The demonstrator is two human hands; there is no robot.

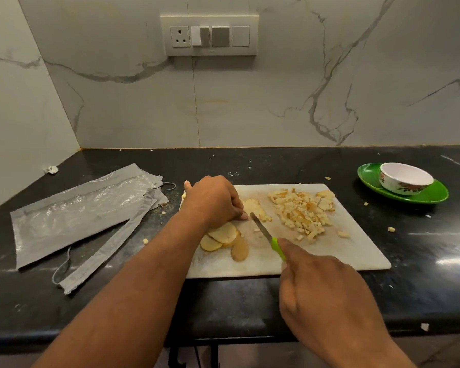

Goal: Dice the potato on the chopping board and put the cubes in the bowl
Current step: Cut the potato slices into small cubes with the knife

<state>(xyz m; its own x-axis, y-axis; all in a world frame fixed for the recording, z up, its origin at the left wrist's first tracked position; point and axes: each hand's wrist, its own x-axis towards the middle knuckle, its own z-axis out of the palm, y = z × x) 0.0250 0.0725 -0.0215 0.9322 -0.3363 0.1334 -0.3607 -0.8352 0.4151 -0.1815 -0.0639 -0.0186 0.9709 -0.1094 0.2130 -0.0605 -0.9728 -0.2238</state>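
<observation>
Head view: dicing is under way. The left hand (214,201) curls over potato slices (252,207) mid-board, while the right hand (322,285) grips a green-handled knife (266,235). Diced cubes (300,211) are heaped on the chopping board (356,251), towards its far right. The bowl (405,177), on a green plate (436,195) far right, looks empty. Next comes cutting the held slices, fingertips kept clear.

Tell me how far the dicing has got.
Done: a pile of cubes lies on the chopping board. In hand: the left hand holds potato strips while the right hand works the knife. Left: several slices uncut, and the bowl looks empty.
</observation>
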